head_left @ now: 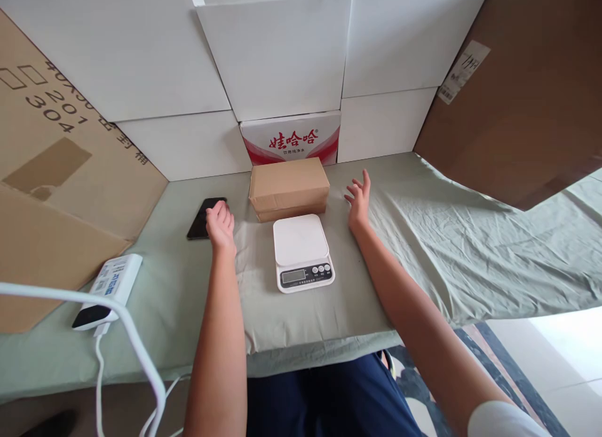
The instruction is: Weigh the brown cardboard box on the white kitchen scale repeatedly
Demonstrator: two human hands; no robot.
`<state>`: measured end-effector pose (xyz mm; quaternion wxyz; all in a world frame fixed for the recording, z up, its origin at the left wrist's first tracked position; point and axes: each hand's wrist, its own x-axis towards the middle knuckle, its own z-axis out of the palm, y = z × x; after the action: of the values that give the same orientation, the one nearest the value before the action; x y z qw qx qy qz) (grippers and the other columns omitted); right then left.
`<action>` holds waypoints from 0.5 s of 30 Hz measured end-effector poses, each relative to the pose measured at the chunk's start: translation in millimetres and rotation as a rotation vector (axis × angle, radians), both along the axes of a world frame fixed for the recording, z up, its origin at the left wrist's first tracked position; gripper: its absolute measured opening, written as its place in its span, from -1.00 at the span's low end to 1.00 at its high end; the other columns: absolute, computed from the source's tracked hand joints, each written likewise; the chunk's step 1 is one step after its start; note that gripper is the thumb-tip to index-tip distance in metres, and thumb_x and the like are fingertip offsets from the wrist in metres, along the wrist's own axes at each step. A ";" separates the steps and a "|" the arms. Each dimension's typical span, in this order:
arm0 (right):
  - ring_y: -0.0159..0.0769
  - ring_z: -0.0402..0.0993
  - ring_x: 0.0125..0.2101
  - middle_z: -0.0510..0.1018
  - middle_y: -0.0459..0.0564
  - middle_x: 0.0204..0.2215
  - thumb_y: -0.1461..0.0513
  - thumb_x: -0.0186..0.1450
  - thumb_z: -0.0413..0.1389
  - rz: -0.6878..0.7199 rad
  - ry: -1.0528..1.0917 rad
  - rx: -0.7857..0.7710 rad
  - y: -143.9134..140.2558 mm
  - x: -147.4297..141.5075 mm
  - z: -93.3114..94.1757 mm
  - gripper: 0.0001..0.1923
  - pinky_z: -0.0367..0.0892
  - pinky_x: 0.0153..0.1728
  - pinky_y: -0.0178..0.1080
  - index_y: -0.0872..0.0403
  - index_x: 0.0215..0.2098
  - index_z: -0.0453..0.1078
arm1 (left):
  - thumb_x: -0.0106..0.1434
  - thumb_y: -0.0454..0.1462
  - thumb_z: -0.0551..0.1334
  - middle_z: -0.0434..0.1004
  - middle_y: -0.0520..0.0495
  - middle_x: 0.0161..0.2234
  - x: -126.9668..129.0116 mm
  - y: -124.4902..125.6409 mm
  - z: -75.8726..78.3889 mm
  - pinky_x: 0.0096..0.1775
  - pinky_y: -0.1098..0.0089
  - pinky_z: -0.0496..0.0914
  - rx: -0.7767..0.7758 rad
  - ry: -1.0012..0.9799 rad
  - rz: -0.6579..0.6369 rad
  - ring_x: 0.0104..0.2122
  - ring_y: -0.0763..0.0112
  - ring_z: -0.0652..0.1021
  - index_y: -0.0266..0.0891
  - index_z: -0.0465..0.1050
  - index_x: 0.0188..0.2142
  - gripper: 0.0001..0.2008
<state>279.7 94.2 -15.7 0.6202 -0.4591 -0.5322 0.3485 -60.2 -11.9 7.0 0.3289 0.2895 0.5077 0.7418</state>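
On our far L, the white power bank (113,280) lies by the cardboard panel (79,199), w/ a thin white cable (100,362) plugged in; a snag on that cable could drag it toward the table edge. Next, the phone (198,224) lies flat on the cloth (399,261), our L hand (220,226) over its R edge. L fingers are curled in; can't tell if they touch the phone or press together. Risk, we'd judge: a careless sweep knocks the phone askew.

Mid: the brown box (289,189) sits just behind the kitchen scale (301,239), approx. between our hands; can't tell if the two touch. If they do, or if the box got shoved fwd, it could lean on the pan & spoil a reading. No digits legible on the display (294,276).

R: our R hand (360,202) is near the box's R end, fingers spread, nothing held. Wrinkles beyond it suggest loose cloth; a tug there could shift scale, box & phone together.
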 end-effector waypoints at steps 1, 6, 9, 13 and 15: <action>-0.06 0.26 0.29 0.18 0.05 0.36 -0.17 0.35 -0.19 -0.012 -0.005 -0.002 2.8 6.1 -2.3 -0.19 0.37 0.14 0.14 -0.28 0.49 -0.32 | 0.34 0.22 -0.07 0.16 -0.36 0.42 -2.1 -1.5 2.0 0.31 0.24 0.20 0.001 -0.007 0.014 0.39 0.17 0.25 -0.24 0.37 0.29 -0.21; -0.08 0.32 0.23 0.19 0.08 0.35 -0.15 0.36 -0.18 0.003 0.049 -0.044 5.2 12.7 -5.6 -0.20 0.36 0.14 0.12 -0.25 0.49 -0.29 | 0.37 0.17 -0.06 0.15 -0.37 0.42 2.1 -4.2 5.4 0.31 0.26 0.21 0.000 0.006 0.007 0.39 0.17 0.25 -0.29 0.36 0.30 -0.24; -0.07 0.26 0.28 0.18 0.05 0.37 -0.11 0.36 -0.12 0.042 0.065 -0.045 0.9 6.1 -2.2 -0.25 0.30 0.20 0.15 -0.25 0.47 -0.18 | 0.36 0.21 -0.04 0.18 -0.34 0.41 8.4 -3.1 2.6 0.32 0.22 0.19 -0.003 0.037 -0.029 0.39 0.16 0.25 -0.22 0.39 0.29 -0.25; -0.07 0.29 0.28 0.30 0.04 0.33 -0.14 0.37 -0.09 0.182 -0.030 -0.014 -10.6 -5.0 6.0 -0.29 0.32 0.22 0.13 -0.22 0.44 0.00 | 0.30 0.24 0.05 0.22 -0.36 0.39 21.1 1.3 -3.7 0.33 0.17 0.18 -0.031 0.057 -0.122 0.38 0.11 0.26 -0.23 0.41 0.27 -0.22; -0.06 0.33 0.26 0.35 0.03 0.32 -0.17 0.36 -0.05 0.281 -0.044 -0.009 -18.7 -12.0 11.3 -0.28 0.32 0.23 0.13 -0.19 0.43 0.06 | 0.27 0.25 0.11 0.24 -0.39 0.37 28.1 3.7 -7.0 0.33 0.15 0.17 -0.067 0.072 -0.165 0.38 0.07 0.28 -0.26 0.41 0.27 -0.19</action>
<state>267.7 75.5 -4.4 0.5512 -0.3902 -0.6033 0.4241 -32.0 -8.1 0.0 0.3799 0.3460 0.5181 0.6837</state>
